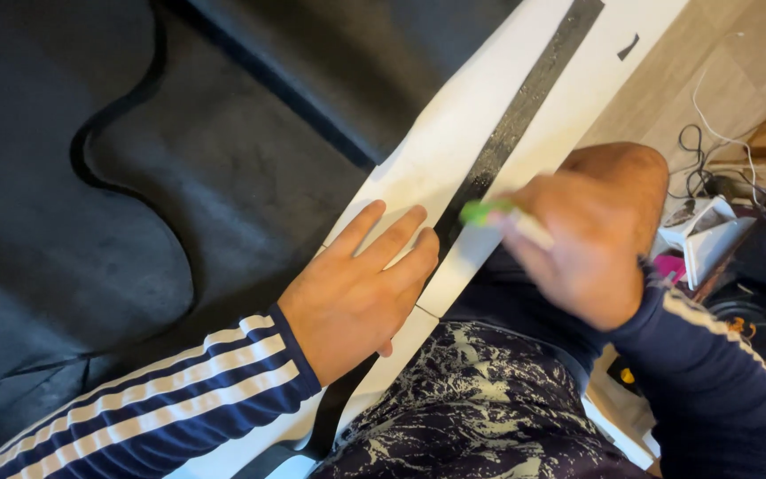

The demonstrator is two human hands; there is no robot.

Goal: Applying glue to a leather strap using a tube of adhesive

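My left hand (361, 288) lies flat with fingers spread on a long white sheet (454, 133) that runs diagonally over a dark moulded mat (135, 177). A second white strip (569, 98) lies beside it, with a narrow dark gap (525, 106) between the two. My right hand (582, 244), blurred by motion, grips a pen-like tool with a green tip (482, 212) and a white barrel, its tip at the edge of the gap just right of my left fingertips.
My knee and patterned shorts (472, 399) sit under the sheets at the lower middle. To the right, on a wooden floor (729, 80), lie tangled cables (711, 142), a white stand-like object (707, 235) and other clutter.
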